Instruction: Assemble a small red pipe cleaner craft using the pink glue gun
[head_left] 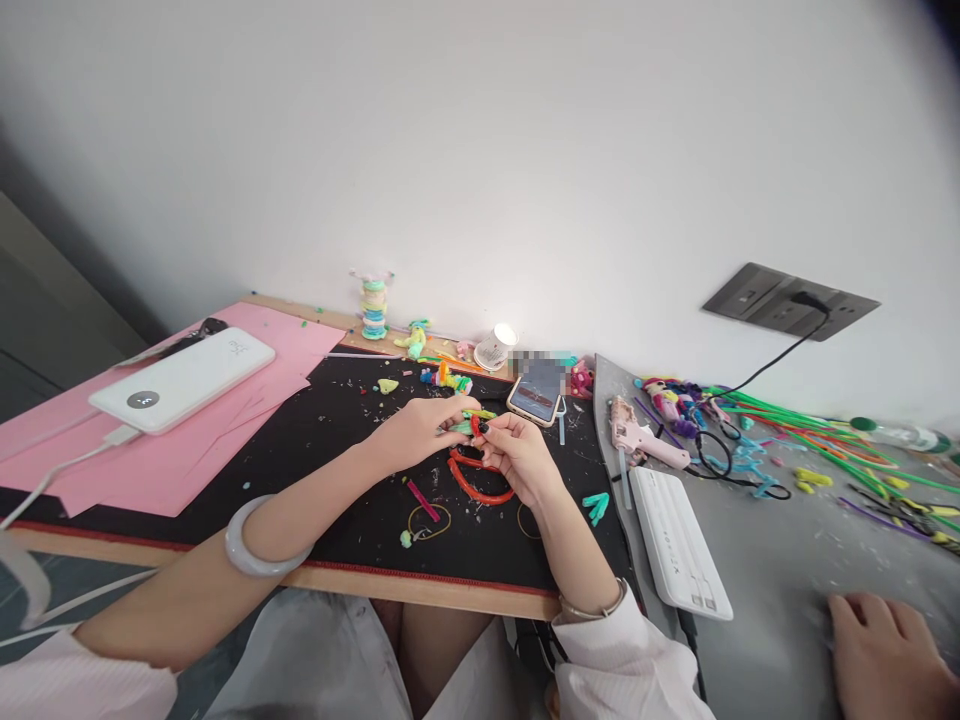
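Over the black mat (315, 500), my left hand (420, 430) pinches a small bundle of green and yellow pipe cleaners (462, 427). My right hand (521, 452) is closed at the bundle's right side, its fingertips on a red pipe cleaner piece (475, 426). The fingers hide how the parts join. Just below them an orange-red pipe cleaner loop (484, 497) curves over the mat; I cannot tell whether it is attached. Near my wrists lie a magenta strip (424, 502), a rubber band (448, 525) and a folded teal pipe cleaner (596, 508).
At the back stand a paper cup (495, 348), a phone (535, 390) and a striped pipe cleaner column (373, 308). Rightward are a pink glue gun (645, 437), a white power bank (681, 545) and another person's hand (889, 650). Pink paper (187, 460) bears another power bank (187, 375).
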